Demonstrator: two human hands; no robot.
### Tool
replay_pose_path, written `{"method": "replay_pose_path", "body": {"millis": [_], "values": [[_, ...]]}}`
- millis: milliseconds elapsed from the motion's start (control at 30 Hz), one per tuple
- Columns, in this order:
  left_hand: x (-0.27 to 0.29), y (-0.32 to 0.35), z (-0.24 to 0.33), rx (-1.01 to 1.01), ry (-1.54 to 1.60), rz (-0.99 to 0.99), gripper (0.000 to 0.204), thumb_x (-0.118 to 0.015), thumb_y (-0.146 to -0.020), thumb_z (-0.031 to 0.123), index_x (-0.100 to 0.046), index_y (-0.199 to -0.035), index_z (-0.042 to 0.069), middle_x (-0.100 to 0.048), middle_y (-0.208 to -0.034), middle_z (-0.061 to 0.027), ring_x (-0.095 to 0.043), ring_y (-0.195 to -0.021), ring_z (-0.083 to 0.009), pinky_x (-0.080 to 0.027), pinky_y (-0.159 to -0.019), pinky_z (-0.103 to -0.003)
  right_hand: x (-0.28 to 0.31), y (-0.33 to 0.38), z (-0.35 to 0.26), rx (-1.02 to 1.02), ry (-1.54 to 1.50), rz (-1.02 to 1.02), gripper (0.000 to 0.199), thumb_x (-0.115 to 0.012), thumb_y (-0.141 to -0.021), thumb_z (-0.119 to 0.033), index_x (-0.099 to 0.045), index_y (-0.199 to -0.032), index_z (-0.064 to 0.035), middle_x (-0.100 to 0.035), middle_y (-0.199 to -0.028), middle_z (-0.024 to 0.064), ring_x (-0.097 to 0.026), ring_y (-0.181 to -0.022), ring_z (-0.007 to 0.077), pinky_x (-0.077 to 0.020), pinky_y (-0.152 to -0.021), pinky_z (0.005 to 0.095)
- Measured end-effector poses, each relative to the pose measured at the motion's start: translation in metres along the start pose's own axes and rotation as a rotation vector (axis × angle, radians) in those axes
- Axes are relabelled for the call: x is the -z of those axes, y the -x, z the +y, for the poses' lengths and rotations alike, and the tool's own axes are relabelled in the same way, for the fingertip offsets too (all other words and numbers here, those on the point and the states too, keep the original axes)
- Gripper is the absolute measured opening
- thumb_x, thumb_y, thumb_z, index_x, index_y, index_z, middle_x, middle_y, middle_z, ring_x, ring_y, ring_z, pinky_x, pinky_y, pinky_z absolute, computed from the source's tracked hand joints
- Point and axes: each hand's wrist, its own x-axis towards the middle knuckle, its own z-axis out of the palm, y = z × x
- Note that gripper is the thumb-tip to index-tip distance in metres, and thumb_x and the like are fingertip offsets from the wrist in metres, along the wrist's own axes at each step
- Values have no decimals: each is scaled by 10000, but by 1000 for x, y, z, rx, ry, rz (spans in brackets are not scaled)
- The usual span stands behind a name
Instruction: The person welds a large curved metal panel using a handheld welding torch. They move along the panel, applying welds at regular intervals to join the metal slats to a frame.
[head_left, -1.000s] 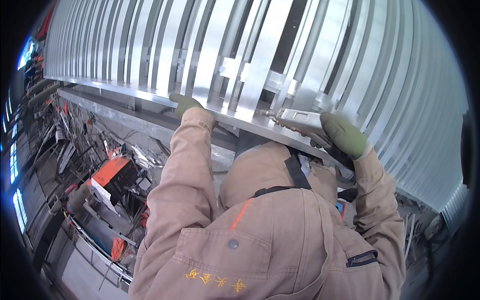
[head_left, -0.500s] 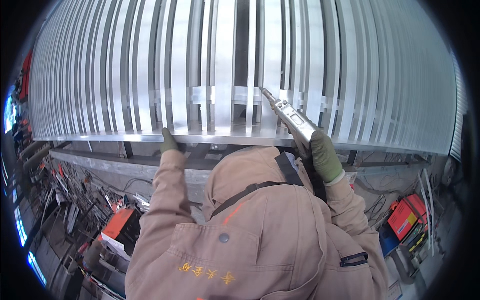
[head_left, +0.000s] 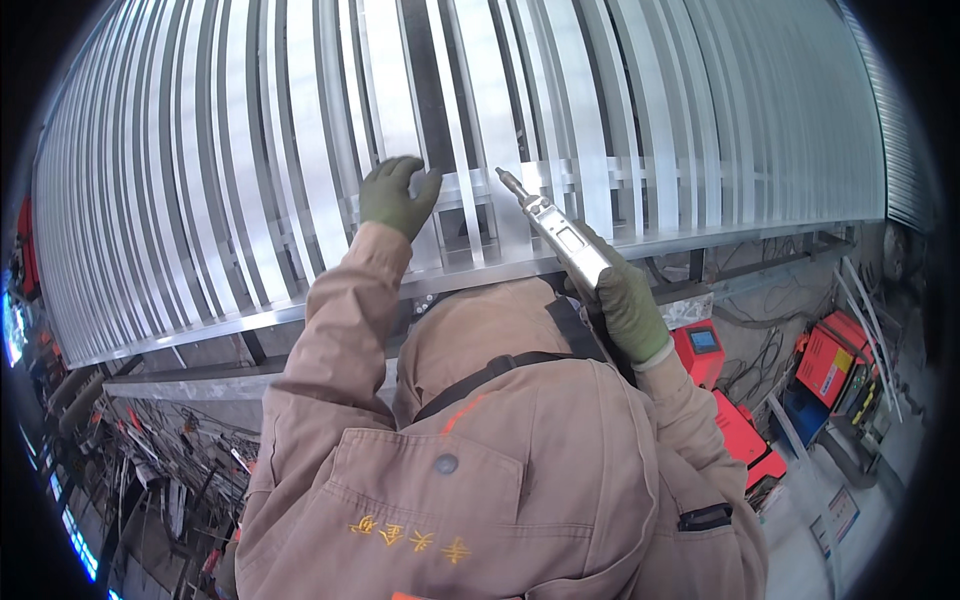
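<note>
In front of me lies a wide panel of long silvery metal slats [head_left: 392, 90], set side by side with dark gaps between several of them. A crosspiece shows through the gaps, and a metal rail [head_left: 500, 268] runs along the near edge. My gloved right hand [head_left: 634, 312] grips a silver handheld welding gun [head_left: 562, 238]. Its narrow nozzle points far-left, over a slat near the crosspiece; whether it touches cannot be told. My gloved left hand [head_left: 396, 196] is over the slats left of the nozzle, thumb and fingers apart, holding nothing.
Below the panel's near edge runs a support beam [head_left: 200, 388]. At right stand a red box with a small screen [head_left: 697, 352] and a red machine [head_left: 828, 358], with cables and pale rods [head_left: 868, 335] around them. Scrap and thin metal pieces [head_left: 185, 480] clutter the left.
My left hand has left the near rail and moved up and right over the slats. The gun stays in my right hand, its nozzle slightly further left. The view has turned.
</note>
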Motion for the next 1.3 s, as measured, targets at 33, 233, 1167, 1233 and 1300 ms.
{"method": "replay_pose_path", "body": {"millis": [33,233,1167,1233,1300], "values": [[-14,-13,-5,-58,-57,-20,431,-779,-1014,460,-861,-1226,93,-827,-1347,-124,-741,-1305,-353,-543,-1167,-504,1,2,0,-32,-8,-8,1151,-522,-1014,-947,-526,-1717,-36,-768,-1053,34,-630,-893,95,-513,-784,280],[-37,-53,23,-2,-444,-326,731,-603,-1085,677,-686,-1577,143,-510,-1786,-87,-313,-1736,-347,-154,-1452,-511,7,12,13,-13,-35,52,1145,-527,-1019,-939,-512,-1726,-38,-759,-1081,31,-611,-888,82,-486,-771,263],[-51,-73,42,81,-511,-661,803,-455,-1101,673,-908,-866,53,-865,-1206,-124,-574,-1519,-253,47,-1433,-598,20,5,44,59,86,33,1095,-441,-1066,-910,-479,-1750,-57,-774,-978,73,-552,-707,124,-473,-657,348],[-52,-73,41,82,-520,-658,805,-450,-1105,671,-904,-859,54,-867,-1205,-119,-585,-1508,-251,51,-1432,-601,18,4,44,63,80,43,1088,-455,-1067,-905,-483,-1748,-57,-777,-979,75,-557,-709,124,-476,-661,345],[-53,-74,42,90,-534,-662,808,-445,-1106,672,-901,-857,53,-866,-1215,-116,-594,-1498,-249,54,-1430,-604,17,4,46,68,77,48,1086,-469,-1064,-904,-487,-1746,-59,-778,-980,76,-561,-711,121,-476,-664,339]]}}
